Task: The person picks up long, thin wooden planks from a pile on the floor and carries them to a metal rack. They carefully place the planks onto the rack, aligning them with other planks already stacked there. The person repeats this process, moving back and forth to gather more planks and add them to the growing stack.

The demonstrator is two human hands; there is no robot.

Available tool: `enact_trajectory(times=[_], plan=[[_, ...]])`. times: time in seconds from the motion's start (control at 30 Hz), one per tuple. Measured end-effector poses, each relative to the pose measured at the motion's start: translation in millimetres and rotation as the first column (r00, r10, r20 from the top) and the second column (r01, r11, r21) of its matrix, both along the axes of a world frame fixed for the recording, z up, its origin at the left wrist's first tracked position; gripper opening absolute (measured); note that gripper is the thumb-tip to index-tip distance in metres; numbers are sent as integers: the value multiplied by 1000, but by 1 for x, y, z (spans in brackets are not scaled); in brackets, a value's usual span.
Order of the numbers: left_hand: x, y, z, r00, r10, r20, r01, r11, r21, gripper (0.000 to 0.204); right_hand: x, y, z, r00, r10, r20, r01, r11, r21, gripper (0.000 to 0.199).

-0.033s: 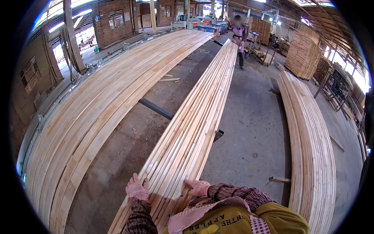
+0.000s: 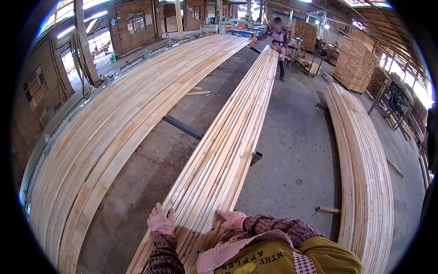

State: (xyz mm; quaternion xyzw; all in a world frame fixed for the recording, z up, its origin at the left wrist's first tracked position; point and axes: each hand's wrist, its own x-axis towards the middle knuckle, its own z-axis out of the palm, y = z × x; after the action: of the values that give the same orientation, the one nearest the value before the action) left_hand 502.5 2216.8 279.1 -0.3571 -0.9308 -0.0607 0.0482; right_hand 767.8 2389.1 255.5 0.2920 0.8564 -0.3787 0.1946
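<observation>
A long bundle of narrow wooden strips (image 2: 223,150) stretches from under my hands toward the far end of the floor. My left hand (image 2: 160,222), in a pinkish work glove, is against the bundle's left edge. Its fingers lie along the outer side and the thumb rests on top. On the right edge my right hand (image 2: 232,220), gloved the same way, grips the strips with a finger and thumb over the top; its other fingers are hidden. At the far end of the bundle stands a co-worker (image 2: 279,41) with hands close to the strips.
Wide boards (image 2: 114,109) lie side by side on the left. Another long wood stack (image 2: 360,173) runs along the right. Dark metal supports (image 2: 182,127) cross beneath the bundle. Farther back are a tall pile of wood (image 2: 355,64) and machinery (image 2: 228,27). Offcuts (image 2: 198,93) lie on the floor.
</observation>
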Motion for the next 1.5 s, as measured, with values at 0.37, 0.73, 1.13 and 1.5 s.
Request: enact_trajectory(times=[0.37, 0.73, 1.13, 1.5], plan=[[-3, -9, 22, 992, -118, 47, 119, 993, -26, 80, 157, 309, 222, 96, -627, -773, 972, -109, 210, 55], [8, -3, 12, 959, -232, -164, 270, 926, 265, 67, 69, 160, 99, 854, -520, 27, 519, 846, -123, 60], [-54, -6, 51, 827, 242, 508, -111, 955, -275, 71, -15, 39, 4, 986, -155, -57, 146, 980, -138, 82], [-65, 18, 63, 762, 61, 644, 55, 986, -157, 81, -9, 27, -3, 984, -159, -86, 159, 987, 0, 71]])
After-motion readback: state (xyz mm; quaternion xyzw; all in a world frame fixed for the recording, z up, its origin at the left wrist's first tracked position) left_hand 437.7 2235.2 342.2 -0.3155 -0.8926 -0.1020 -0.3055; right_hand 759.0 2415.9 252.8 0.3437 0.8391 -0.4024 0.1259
